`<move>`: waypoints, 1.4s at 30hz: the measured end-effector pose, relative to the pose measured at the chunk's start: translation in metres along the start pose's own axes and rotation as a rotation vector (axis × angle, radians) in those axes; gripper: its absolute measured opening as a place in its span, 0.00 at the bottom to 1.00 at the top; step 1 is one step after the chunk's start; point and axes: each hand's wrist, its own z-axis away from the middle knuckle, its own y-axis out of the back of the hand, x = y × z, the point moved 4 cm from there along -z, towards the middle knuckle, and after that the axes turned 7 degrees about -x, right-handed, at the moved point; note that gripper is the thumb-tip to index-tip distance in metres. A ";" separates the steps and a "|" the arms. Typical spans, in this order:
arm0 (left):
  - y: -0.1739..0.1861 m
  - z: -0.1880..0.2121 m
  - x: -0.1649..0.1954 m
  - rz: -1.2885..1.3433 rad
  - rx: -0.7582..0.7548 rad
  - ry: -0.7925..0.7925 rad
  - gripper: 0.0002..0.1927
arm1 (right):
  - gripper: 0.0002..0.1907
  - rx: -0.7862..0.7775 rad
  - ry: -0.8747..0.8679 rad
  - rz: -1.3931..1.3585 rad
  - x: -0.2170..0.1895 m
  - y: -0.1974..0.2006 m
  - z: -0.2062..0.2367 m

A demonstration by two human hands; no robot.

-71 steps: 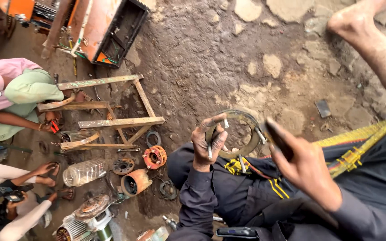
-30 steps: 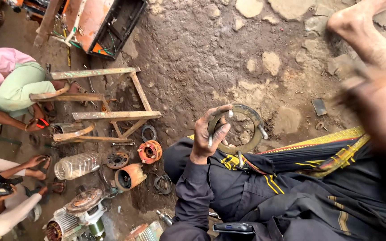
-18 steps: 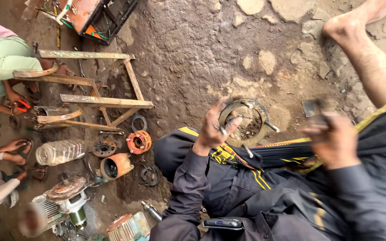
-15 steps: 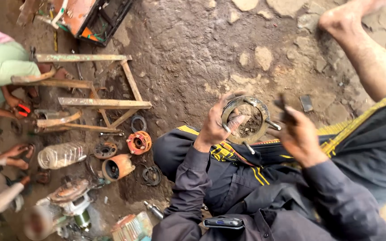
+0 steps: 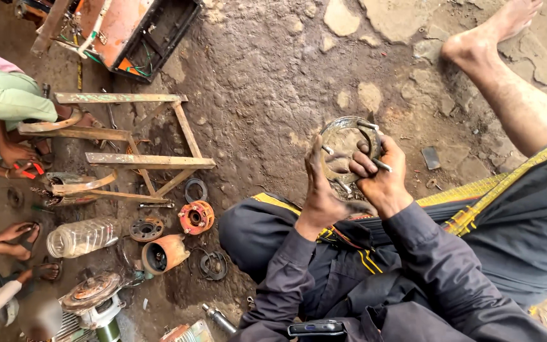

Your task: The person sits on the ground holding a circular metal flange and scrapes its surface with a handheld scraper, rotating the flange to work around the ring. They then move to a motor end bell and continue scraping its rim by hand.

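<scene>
A round metal plate with several protruding studs (image 5: 344, 147) is held up over my knees. My left hand (image 5: 320, 190) grips its left rim, fingers spread along the edge. My right hand (image 5: 381, 172) is closed on the plate's right side, fingers curled over its face between the studs. Both hands are greasy, and my sleeves and trousers are dark grey with yellow stripes.
A bare leg and foot (image 5: 489, 47) of another person stretch across the dirt at upper right. A wooden frame (image 5: 137, 159) lies to the left, with orange flanged parts (image 5: 196, 216), rings, a plastic bottle (image 5: 82, 237) and other people's hands (image 5: 14, 154) around it.
My right hand, which was away from the plate at the right, has come in and taken hold of its right side. The view has shifted a little to the left.
</scene>
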 end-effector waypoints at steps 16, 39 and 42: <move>0.064 0.016 -0.026 -0.126 0.476 0.220 0.23 | 0.22 0.062 0.367 0.785 0.037 -0.037 0.057; 0.054 0.014 -0.041 0.059 0.631 0.151 0.29 | 0.27 -0.115 0.634 1.991 0.044 -0.072 0.112; 0.055 0.013 -0.040 -0.017 0.618 0.155 0.28 | 0.27 -0.106 0.660 2.017 0.045 -0.074 0.109</move>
